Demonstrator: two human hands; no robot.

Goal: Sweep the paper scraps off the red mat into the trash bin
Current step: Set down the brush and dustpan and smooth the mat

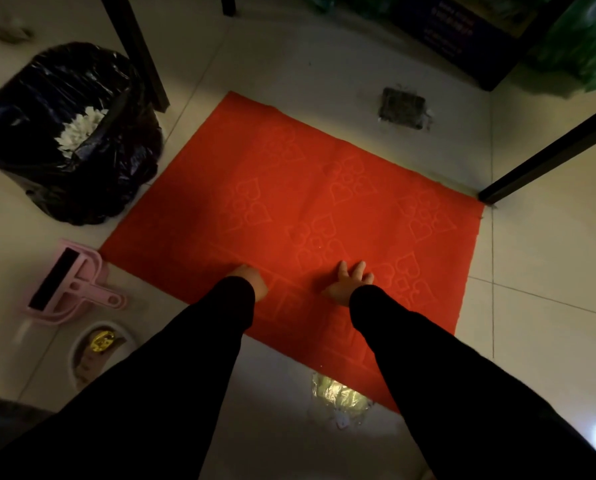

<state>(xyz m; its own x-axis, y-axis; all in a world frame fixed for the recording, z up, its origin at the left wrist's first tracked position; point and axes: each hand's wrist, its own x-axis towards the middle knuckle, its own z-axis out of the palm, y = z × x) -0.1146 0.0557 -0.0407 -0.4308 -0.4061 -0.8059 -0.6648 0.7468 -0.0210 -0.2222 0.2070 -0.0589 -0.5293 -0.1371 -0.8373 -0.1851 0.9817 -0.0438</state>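
Hands [350, 284] on mat [324, 202], dustpan [71, 282] beside.

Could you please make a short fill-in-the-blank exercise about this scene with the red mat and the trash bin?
1. Both hands, left and right, rest on the ____ mat.
2. The trash bin is lined with a ____ bag.
3. White paper scraps lie inside the ____.
4. The brush and dustpan are ____ in colour.

Missing words: red; black; trash bin; pink

bright red rectangular mat [324, 188] embossed with tone-on-tone heart motifs; glossy black plastic bin liner [47, 161] holding white paper scraps [80, 128]; pale pink plastic dustpan [74, 282]; black sleeves [185, 358].
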